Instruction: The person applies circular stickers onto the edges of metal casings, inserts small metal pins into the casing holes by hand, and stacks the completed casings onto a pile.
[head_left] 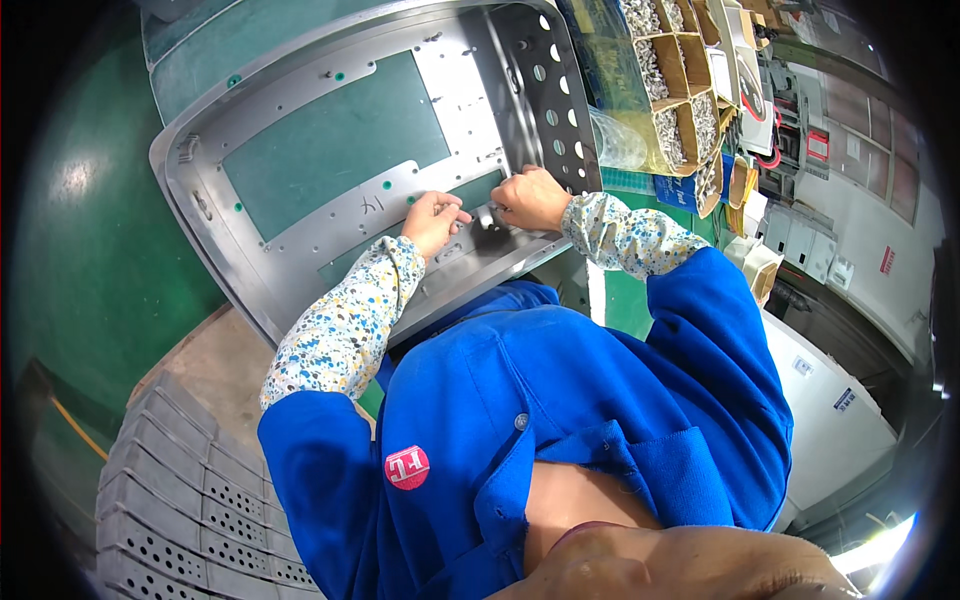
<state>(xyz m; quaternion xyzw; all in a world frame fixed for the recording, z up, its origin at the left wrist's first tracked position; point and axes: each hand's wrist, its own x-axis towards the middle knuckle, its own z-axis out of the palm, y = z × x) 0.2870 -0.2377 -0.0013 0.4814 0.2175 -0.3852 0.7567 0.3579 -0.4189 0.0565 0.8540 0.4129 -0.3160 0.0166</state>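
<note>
In front of me lies a large grey sheet-metal housing (300, 226) with raised walls, rectangular cut-outs and small studs. My left hand (434, 222) is over its near part, beside the smaller cut-out, with thumb and fingertips pinched together; whatever they hold is too small to make out. My right hand (532, 199) is curled close by, near the right wall with its row of round holes. Its fingers are closed, and what they grip is hidden. A small shiny metal part shows just below those fingers, but I cannot tell whether they touch it.
At the right, cardboard compartments (681, 50) hold many small metal fasteners. A clear plastic bag or cup (618, 138) sits between them and the housing. Stacked grey perforated metal panels (175, 500) stand at lower left. The housing rests on a green surface (185, 55).
</note>
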